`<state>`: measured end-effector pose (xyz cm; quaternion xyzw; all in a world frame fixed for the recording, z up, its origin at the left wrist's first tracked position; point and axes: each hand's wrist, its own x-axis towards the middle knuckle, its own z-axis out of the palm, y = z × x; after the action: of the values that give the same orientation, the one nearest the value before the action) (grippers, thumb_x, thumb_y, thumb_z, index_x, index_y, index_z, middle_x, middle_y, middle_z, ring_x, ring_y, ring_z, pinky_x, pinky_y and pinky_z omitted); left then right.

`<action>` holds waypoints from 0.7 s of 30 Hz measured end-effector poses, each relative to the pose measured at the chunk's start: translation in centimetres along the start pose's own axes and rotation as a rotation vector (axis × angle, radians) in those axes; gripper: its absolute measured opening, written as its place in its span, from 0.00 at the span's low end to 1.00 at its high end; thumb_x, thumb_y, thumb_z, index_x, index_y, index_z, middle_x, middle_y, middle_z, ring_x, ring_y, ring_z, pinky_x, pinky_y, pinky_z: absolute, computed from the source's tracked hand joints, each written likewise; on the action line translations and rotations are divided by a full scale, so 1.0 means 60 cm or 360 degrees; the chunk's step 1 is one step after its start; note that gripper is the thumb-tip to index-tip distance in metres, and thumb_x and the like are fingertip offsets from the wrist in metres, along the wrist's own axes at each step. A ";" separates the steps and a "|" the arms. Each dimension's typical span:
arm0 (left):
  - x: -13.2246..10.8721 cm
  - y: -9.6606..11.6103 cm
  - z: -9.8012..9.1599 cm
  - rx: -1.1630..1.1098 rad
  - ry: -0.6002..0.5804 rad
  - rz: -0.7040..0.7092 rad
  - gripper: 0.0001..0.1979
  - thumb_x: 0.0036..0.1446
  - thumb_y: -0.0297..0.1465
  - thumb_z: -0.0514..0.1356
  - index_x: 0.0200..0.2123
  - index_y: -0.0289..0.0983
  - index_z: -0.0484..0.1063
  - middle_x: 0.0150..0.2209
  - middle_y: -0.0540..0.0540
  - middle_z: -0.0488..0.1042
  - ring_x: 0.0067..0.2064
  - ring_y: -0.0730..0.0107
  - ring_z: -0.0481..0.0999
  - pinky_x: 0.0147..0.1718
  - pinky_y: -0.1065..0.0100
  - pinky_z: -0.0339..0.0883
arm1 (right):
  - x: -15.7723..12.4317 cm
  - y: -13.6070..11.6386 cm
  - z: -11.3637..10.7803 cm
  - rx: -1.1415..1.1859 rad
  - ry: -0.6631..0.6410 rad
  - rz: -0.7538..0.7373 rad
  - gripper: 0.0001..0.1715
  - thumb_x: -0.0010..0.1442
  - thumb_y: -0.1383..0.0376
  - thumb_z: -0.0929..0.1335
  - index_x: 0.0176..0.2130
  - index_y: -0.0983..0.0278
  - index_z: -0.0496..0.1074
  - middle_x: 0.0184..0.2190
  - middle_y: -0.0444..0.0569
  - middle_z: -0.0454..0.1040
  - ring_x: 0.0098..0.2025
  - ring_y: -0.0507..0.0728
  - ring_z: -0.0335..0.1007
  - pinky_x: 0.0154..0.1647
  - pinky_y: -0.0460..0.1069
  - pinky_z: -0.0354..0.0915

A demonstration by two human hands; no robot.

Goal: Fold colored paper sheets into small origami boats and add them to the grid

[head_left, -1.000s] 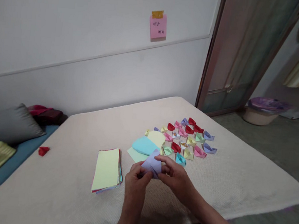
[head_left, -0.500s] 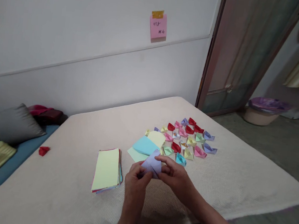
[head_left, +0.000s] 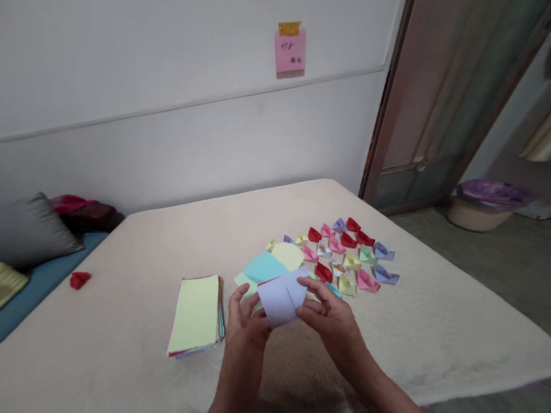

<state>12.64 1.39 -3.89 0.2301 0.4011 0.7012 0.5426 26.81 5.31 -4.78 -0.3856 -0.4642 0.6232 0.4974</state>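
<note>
A folded sheet of lilac paper is held up above the bed, with a diagonal crease and a thin red edge along its top left. My right hand pinches its right side between thumb and fingers. At the lower left of the paper is my left hand, its thumb and forefinger spread and its other fingers partly behind the sheet; whether these grip it is hard to see. Behind the paper lie loose blue and pale yellow sheets. Several small folded paper boats stand in rows beyond my right hand.
A stack of coloured paper with pale yellow on top lies left of my hands. One red folded piece sits near the bed's left edge. The bed meets a white wall bearing a pink note. A lined bin stands right.
The lilac paper has turned from a pointed diamond to a flatter, rectangular face. My left thumb has come off its front and spread to the left.
</note>
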 end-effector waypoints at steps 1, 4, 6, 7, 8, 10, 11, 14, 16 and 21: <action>-0.002 0.003 0.001 0.0002 -0.0025 -0.0010 0.33 0.37 0.20 0.60 0.49 0.46 0.59 0.46 0.46 0.71 0.38 0.66 0.74 0.33 0.66 0.67 | -0.001 0.000 0.000 -0.0003 0.0008 0.0000 0.28 0.48 0.67 0.69 0.49 0.63 0.64 0.19 0.37 0.66 0.24 0.52 0.63 0.25 0.46 0.56; -0.011 0.008 0.001 0.0219 -0.0200 -0.0071 0.23 0.41 0.22 0.61 0.44 0.40 0.68 0.41 0.46 0.74 0.39 0.66 0.73 0.38 0.66 0.65 | -0.004 -0.002 0.001 -0.0076 0.0004 -0.0032 0.27 0.51 0.66 0.69 0.51 0.63 0.63 0.18 0.37 0.66 0.23 0.52 0.63 0.24 0.46 0.57; -0.016 0.006 -0.001 0.0433 -0.0268 -0.0091 0.16 0.44 0.23 0.62 0.40 0.35 0.73 0.37 0.45 0.75 0.40 0.65 0.73 0.40 0.66 0.64 | -0.006 -0.002 0.000 -0.0226 0.0003 -0.0093 0.24 0.54 0.64 0.67 0.51 0.63 0.64 0.17 0.37 0.65 0.21 0.52 0.62 0.23 0.46 0.58; -0.017 0.003 -0.003 0.0503 -0.0251 -0.0078 0.16 0.44 0.24 0.62 0.41 0.34 0.74 0.37 0.45 0.75 0.40 0.65 0.73 0.40 0.66 0.65 | -0.008 -0.002 -0.001 -0.0328 0.0015 -0.0145 0.23 0.55 0.64 0.66 0.51 0.63 0.65 0.18 0.38 0.66 0.22 0.52 0.63 0.23 0.47 0.59; -0.017 0.000 -0.005 0.0540 -0.0203 -0.0052 0.18 0.44 0.25 0.63 0.42 0.34 0.74 0.37 0.45 0.75 0.39 0.65 0.73 0.39 0.66 0.65 | -0.009 -0.001 -0.001 -0.0432 0.0043 -0.0213 0.21 0.57 0.64 0.65 0.50 0.62 0.66 0.21 0.41 0.70 0.25 0.53 0.66 0.26 0.47 0.62; -0.015 -0.006 -0.008 0.0544 -0.0068 -0.0018 0.23 0.45 0.27 0.65 0.47 0.33 0.72 0.35 0.45 0.75 0.37 0.65 0.74 0.36 0.67 0.66 | -0.012 0.001 -0.001 -0.0589 0.0094 -0.0363 0.18 0.58 0.64 0.64 0.49 0.62 0.69 0.34 0.47 0.76 0.35 0.56 0.72 0.35 0.50 0.66; -0.013 -0.007 -0.009 0.0537 0.0001 -0.0010 0.26 0.45 0.28 0.65 0.50 0.33 0.70 0.35 0.45 0.75 0.35 0.65 0.74 0.34 0.67 0.67 | -0.013 0.002 -0.001 -0.0624 0.0091 -0.0430 0.17 0.59 0.65 0.64 0.48 0.61 0.70 0.40 0.49 0.76 0.40 0.58 0.72 0.41 0.51 0.67; -0.008 -0.005 -0.010 0.0529 0.0138 0.0036 0.31 0.44 0.29 0.67 0.54 0.33 0.65 0.35 0.45 0.76 0.35 0.66 0.75 0.34 0.68 0.67 | -0.019 0.005 0.005 -0.0629 -0.0021 -0.0534 0.17 0.58 0.67 0.64 0.48 0.61 0.71 0.45 0.51 0.76 0.45 0.58 0.74 0.47 0.52 0.67; -0.006 -0.001 -0.009 0.0495 0.0175 0.0113 0.32 0.44 0.28 0.67 0.54 0.34 0.64 0.39 0.43 0.75 0.37 0.66 0.75 0.36 0.69 0.68 | -0.023 0.007 0.009 -0.0627 -0.0076 -0.0565 0.18 0.57 0.69 0.64 0.47 0.60 0.71 0.43 0.50 0.77 0.43 0.58 0.75 0.45 0.51 0.69; -0.006 0.006 -0.007 0.0393 0.0262 0.0293 0.33 0.46 0.25 0.64 0.56 0.41 0.60 0.57 0.41 0.65 0.47 0.65 0.73 0.42 0.70 0.67 | -0.028 0.007 0.016 -0.0629 -0.0140 -0.0622 0.18 0.55 0.71 0.65 0.46 0.60 0.73 0.41 0.50 0.78 0.41 0.58 0.77 0.43 0.53 0.71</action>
<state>12.24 0.88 -3.77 0.2725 0.5045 0.7098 0.4090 26.13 3.43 -4.92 -0.3509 -0.6633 0.4290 0.5028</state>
